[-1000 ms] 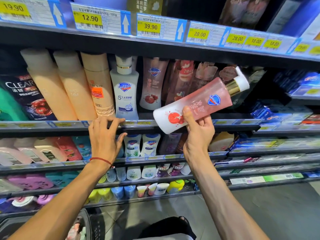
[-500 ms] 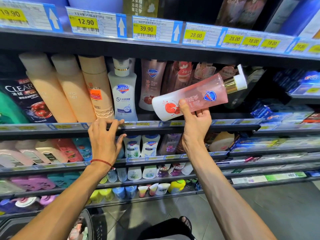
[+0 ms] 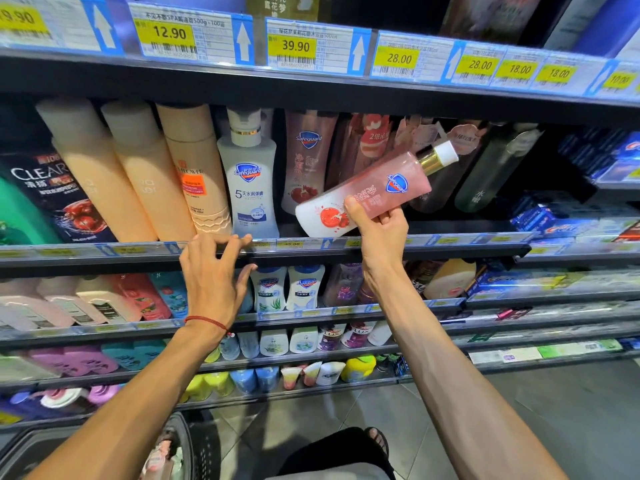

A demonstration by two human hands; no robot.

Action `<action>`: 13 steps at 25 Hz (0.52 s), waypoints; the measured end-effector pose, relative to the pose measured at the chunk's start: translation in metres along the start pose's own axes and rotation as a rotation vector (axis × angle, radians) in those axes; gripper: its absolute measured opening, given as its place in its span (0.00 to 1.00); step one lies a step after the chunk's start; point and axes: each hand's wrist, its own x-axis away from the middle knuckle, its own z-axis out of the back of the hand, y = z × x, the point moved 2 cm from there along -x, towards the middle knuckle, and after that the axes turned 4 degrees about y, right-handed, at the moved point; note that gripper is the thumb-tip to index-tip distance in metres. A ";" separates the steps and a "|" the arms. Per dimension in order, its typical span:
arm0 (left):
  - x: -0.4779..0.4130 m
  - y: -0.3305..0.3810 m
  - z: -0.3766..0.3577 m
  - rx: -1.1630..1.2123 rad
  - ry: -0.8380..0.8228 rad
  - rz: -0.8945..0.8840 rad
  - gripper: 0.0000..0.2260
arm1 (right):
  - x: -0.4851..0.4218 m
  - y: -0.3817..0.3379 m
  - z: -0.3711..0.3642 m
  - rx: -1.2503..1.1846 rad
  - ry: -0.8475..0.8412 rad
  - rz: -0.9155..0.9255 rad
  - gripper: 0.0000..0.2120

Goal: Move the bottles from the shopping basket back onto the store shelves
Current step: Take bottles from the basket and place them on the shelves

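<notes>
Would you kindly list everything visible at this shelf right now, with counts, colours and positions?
Pink Safeguard bottle: one, pink fading to white, gold collar, tilted in the right hand over the middle shelf.
White Safeguard bottle: one, white, upright on that shelf.
Peach bottles: three, peach, left of the white one.
Clear bottle: one, black, far left.
Price tags: several, yellow on blue, along the upper shelf edge.
Lower shelves: many small bottles, mixed colours; count unclear.
Basket: one, dark, bottom left, partly seen.
Left hand: red wrist string, fingers on the shelf edge.
Right hand: gripping the pink bottle.
</notes>
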 end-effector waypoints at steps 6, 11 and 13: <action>0.001 -0.002 0.000 0.017 -0.013 -0.013 0.20 | -0.005 -0.006 -0.008 0.229 -0.201 0.157 0.22; 0.002 -0.001 0.000 0.017 -0.010 -0.012 0.20 | -0.009 -0.006 -0.012 0.312 -0.266 0.192 0.24; 0.002 0.000 0.000 0.023 -0.009 -0.003 0.20 | -0.010 -0.009 -0.018 0.353 -0.344 0.205 0.24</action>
